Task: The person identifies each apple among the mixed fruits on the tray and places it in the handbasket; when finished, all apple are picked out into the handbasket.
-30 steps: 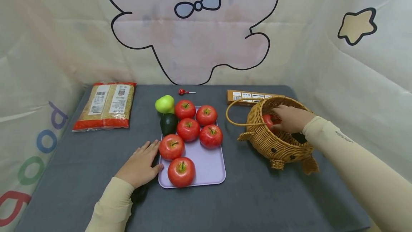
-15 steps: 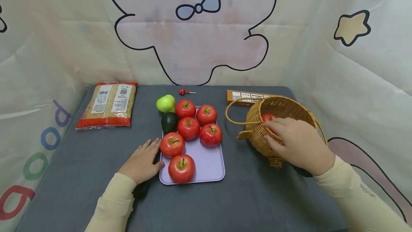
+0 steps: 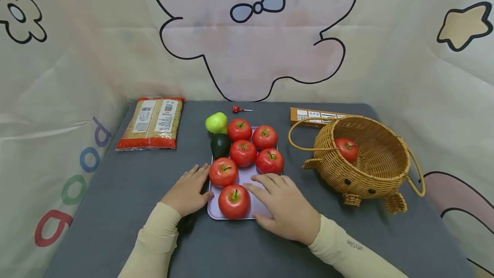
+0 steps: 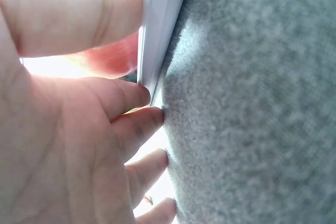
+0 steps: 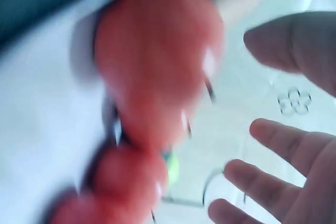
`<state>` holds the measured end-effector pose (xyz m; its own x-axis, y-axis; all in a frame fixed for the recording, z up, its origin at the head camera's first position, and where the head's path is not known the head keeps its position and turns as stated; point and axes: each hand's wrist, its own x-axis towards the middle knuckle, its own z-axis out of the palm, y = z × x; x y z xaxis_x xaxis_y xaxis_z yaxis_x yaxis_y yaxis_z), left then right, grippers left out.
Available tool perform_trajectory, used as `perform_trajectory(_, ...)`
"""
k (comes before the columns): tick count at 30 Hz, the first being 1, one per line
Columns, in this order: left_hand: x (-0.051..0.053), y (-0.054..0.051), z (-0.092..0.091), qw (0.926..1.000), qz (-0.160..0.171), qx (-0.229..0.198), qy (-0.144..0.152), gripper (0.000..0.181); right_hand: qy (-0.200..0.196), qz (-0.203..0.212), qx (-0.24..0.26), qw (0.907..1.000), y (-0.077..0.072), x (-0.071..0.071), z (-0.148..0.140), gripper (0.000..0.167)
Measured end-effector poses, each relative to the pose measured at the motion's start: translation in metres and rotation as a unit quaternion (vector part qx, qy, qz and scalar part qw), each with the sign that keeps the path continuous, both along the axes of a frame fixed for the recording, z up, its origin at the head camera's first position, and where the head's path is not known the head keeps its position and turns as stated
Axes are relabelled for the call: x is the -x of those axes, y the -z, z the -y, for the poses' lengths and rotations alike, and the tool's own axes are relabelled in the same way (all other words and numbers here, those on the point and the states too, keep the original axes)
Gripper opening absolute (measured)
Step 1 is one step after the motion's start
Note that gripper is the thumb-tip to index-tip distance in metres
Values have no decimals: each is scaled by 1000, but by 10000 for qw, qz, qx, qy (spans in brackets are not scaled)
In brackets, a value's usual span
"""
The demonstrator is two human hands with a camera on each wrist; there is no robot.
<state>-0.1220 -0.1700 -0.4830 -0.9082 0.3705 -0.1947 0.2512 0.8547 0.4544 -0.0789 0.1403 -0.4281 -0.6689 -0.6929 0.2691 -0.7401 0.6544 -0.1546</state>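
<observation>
Red apple [image 3: 234, 202], one: round, no long axis; at the near edge of the lilac tray [image 3: 244, 176], toward its left corner. My right hand [image 3: 287, 209]: over the tray's right side, fingers spread, holding nothing; apple lies leftward, just beside the fingertips. My left hand [image 3: 189, 190]: fingers straightened, touching the tray's left edge; thumb also near the apple.

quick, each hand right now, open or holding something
Left hand: open, touching the edge of the pale purple rectangular tray.
Right hand: open, holding nothing, beside the nearest shiny red round apple.
</observation>
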Motion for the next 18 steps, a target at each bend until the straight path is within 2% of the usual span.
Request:
perform_trajectory(3,0,1,-1,10000,10,10,-37,80,-30,93,-97,9999,14,-2,21,71)
perform_trajectory(9,-3,1,-1,10000,-42,-35,-40,80,310,421,-232,9984,34,-6,45,78)
perform_trajectory(13,-4,0,1,10000,-57,-48,-31,79,514,604,-126,9968,42,-6,52,83)
perform_trajectory(18,-2,0,-2,10000,-61,-67,15,80,608,552,131,9965,47,-5,52,83)
